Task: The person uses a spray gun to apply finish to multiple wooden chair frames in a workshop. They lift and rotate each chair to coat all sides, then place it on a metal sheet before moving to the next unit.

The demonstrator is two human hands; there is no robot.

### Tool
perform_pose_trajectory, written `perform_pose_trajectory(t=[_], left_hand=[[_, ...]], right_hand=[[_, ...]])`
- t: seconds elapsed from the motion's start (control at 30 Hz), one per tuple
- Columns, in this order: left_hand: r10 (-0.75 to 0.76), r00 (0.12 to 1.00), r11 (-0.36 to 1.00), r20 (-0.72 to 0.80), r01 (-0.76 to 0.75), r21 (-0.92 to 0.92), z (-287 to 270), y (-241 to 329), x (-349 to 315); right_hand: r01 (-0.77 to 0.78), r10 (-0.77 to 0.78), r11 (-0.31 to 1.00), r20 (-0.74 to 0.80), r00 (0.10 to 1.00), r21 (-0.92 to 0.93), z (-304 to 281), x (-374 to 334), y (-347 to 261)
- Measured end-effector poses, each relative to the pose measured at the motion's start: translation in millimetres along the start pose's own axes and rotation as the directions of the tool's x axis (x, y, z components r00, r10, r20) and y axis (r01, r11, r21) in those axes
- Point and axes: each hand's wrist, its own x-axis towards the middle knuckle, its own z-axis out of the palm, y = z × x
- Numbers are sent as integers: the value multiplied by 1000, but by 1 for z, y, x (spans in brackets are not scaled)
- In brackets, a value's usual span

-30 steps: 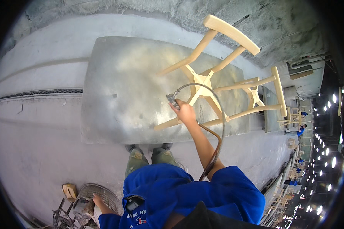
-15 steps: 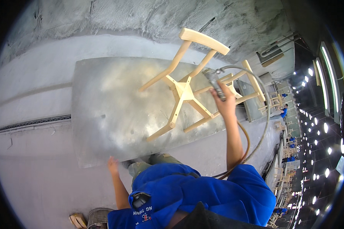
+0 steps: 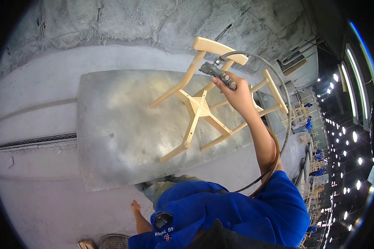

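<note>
In my right hand (image 3: 237, 89) is a grey metal spray gun (image 3: 217, 75), fingers wrapped round its body. From it a grey hose (image 3: 287, 108) loops back along my right arm. The gun is over a pale wooden chair frame (image 3: 200, 108), near its curved backrest, covering part of a back post. This frame has no seat; its crossed rails and legs show, and it rests on a grey flat-topped table (image 3: 112, 159). My left hand (image 3: 136, 205) hangs low beside my body, apart from the table, with its fingers loosely parted and nothing visible in it.
A second pale chair frame (image 3: 275, 93) stands just right of the first, partly behind my right arm. Beyond the table rises a stained grey wall (image 3: 133, 23). A round basket-like container (image 3: 113, 241) sits at the lower left. Distant people and chairs line the right side.
My right hand and the spray gun have moved left and up, from beside the chair frame to its backrest. My left hand has shifted down and slightly right in the view.
</note>
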Motion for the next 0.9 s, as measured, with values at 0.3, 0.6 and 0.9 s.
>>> perform_pose_trajectory(t=[0.3, 0.6, 0.9], left_hand=[[29, 997, 994, -70, -36, -101, -14, 3, -30], [352, 936, 923, -22, -351, -160, 51, 80, -73], [350, 929, 932, -116, -334, 142, 50, 49, -117]], right_hand=[[-141, 233, 932, -256, 938, 333, -72, 67, 89], [-168, 385, 867, -417, 823, 468, -151, 52, 240], [-63, 389, 791, -419, 820, 609, -115, 3, 339]])
